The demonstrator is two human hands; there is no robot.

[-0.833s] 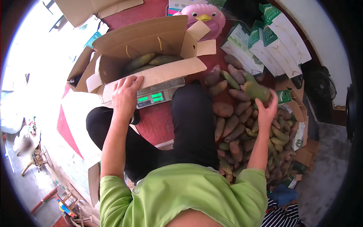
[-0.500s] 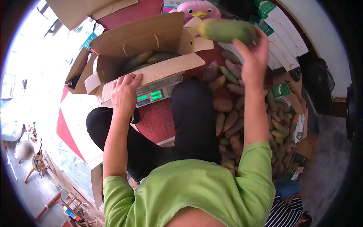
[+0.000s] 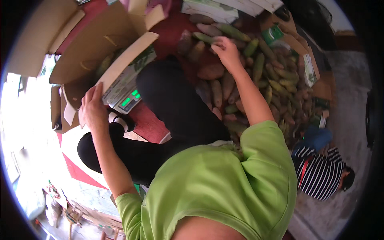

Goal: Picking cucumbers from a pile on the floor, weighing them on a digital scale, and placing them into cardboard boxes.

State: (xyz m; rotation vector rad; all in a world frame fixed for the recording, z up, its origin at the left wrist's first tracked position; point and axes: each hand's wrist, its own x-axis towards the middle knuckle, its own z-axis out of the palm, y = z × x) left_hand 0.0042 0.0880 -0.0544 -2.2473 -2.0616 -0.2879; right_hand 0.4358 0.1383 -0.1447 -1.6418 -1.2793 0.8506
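My left hand (image 3: 93,109) grips the near left edge of an open cardboard box (image 3: 90,44), its fingers bent over the flap. Inside the box, partly hidden, lie long greenish fruits (image 3: 105,66). The box rests on a scale (image 3: 126,96) with lit green displays. My right hand (image 3: 227,53) reaches over a pile on the floor. Its fingers are curled at the end of a slim green fruit (image 3: 202,37), slightly blurred. Beside it lie a thicker green fruit (image 3: 232,32) and a purplish one (image 3: 185,42).
Many more green, yellowish and brown fruits (image 3: 280,80) spread to the right of my knee. Flat white cartons (image 3: 212,11) stand behind, and an open carton (image 3: 298,44) stands at the far right. A person in a striped top (image 3: 320,172) is at the lower right.
The thick green fruit my right hand held up has left it, and that hand is now down at the pile. My left hand stays on the box. The view has swung to the right.
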